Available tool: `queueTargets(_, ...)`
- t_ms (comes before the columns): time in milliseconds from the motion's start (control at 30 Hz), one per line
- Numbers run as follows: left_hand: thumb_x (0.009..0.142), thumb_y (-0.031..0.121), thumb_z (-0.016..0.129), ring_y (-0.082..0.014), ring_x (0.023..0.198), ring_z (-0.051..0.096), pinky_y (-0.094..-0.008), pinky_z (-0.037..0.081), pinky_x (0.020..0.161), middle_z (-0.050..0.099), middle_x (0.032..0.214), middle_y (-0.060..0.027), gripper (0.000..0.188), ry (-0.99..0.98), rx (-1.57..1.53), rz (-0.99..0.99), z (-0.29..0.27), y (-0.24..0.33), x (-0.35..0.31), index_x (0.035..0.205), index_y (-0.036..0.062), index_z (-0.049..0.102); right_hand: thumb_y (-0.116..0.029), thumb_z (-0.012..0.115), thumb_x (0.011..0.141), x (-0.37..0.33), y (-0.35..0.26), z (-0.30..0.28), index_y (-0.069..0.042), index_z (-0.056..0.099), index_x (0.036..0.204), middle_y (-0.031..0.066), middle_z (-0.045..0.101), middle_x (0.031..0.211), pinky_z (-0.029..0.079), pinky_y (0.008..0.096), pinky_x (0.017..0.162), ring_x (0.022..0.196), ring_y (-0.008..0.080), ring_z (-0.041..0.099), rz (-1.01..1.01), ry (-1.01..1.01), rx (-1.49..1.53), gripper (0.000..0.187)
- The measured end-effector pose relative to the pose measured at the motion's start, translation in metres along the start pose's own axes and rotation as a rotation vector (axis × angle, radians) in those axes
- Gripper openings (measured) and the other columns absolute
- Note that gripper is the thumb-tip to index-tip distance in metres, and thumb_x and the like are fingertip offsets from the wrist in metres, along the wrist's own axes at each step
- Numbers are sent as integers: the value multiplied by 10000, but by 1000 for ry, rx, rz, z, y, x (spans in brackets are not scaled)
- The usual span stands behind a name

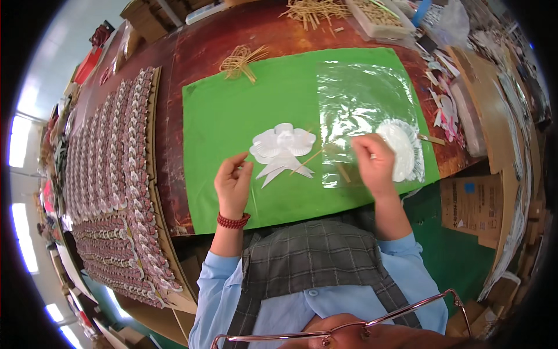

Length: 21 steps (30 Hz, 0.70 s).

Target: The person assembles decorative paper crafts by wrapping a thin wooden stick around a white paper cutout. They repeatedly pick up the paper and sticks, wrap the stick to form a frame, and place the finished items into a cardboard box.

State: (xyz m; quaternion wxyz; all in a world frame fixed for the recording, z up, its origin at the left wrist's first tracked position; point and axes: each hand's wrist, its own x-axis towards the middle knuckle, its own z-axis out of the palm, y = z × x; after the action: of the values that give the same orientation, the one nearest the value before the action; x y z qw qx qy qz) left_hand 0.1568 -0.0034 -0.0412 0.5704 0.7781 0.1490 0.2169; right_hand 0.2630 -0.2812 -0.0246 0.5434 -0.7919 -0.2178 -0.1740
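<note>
A white piece shaped like a bow or flower, with scalloped lobes and pointed tails, lies on the green mat. Just left of it is my left hand, its fingers curled in and the thumb close to the index finger. My right hand is closed, beside a patch of white paste on a clear plastic sheet. A thin wooden stick slants across the tails toward my right hand; whether my hand grips its far end I cannot make out. What either hand holds is hidden.
A bundle of thin sticks sits at the mat's far edge, with more sticks behind. A tub of small tan pieces stands far right. Rows of patterned pieces cover a board at left. Cardboard borders the right side.
</note>
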Motion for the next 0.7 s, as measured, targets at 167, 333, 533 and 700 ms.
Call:
queueTargets(167, 807, 8, 692, -55, 625, 465, -198, 400, 566, 601, 830, -12, 234, -96, 8, 112, 15, -7, 23, 1039, 36, 686, 34, 660, 795, 12, 5, 67, -17, 651, 869, 103, 622, 750, 465, 315, 559, 645, 238, 600, -90, -191, 42, 90)
queueTargets(333, 790, 6, 698, -96, 604, 511, -230, 420, 545, 624, 808, -53, 161, -61, 57, 130, 26, -26, 39, 948, 34, 711, 12, 665, 798, 11, 18, 85, -21, 656, 865, 105, 631, 765, 465, 320, 557, 650, 248, 604, -24, -239, 13, 75)
queueTargets(533, 789, 2, 694, -115, 608, 534, -248, 425, 542, 629, 786, -66, 109, -62, 73, 100, 29, -31, 40, 895, 20, 705, 13, 665, 789, 7, 22, 89, -27, 657, 855, 100, 624, 756, 463, 323, 546, 629, 246, 603, -8, -277, -10, 78)
queueTargets(700, 782, -4, 693, -149, 605, 548, -267, 430, 545, 618, 758, -77, 90, -51, 121, 136, 30, -32, 38, 870, 15, 697, 5, 670, 777, 3, 26, 90, -38, 655, 845, 96, 615, 747, 463, 332, 540, 625, 255, 605, -11, -265, -27, 82)
